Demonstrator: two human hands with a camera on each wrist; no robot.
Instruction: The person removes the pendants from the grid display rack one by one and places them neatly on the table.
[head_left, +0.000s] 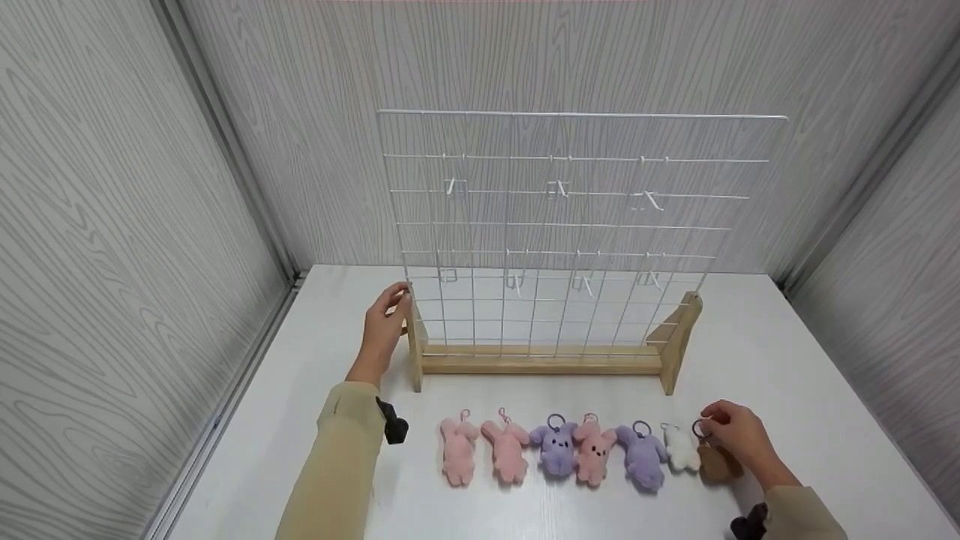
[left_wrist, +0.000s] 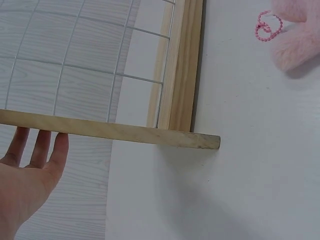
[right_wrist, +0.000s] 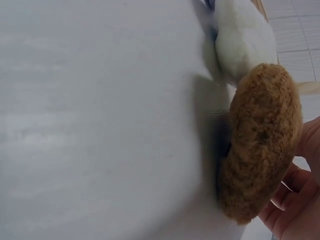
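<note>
A white wire grid rack (head_left: pixel 555 225) stands upright on a wooden base (head_left: pixel 540 364). My left hand (head_left: pixel 385 322) touches the rack's left wooden side post (left_wrist: pixel 110 131), its fingertips (left_wrist: pixel 59 142) against the outer face; the thumb is hidden in the left wrist view. My right hand (head_left: pixel 739 431) pinches the dark ring of a brown plush keychain (right_wrist: pixel 262 145) at the right end of a row. Beside it lies a white plush keychain (head_left: pixel 681 448). Farther left are purple plush keychains (head_left: pixel 643 457) and pink plush keychains (head_left: pixel 457 454), each with a ring or loop.
Several white hooks (head_left: pixel 559 187) hang on the grid in two rows. The rack and the keychains stand on a white tabletop (head_left: pixel 525 514). Wood-patterned panels (head_left: pixel 112 225) enclose the left, back and right sides.
</note>
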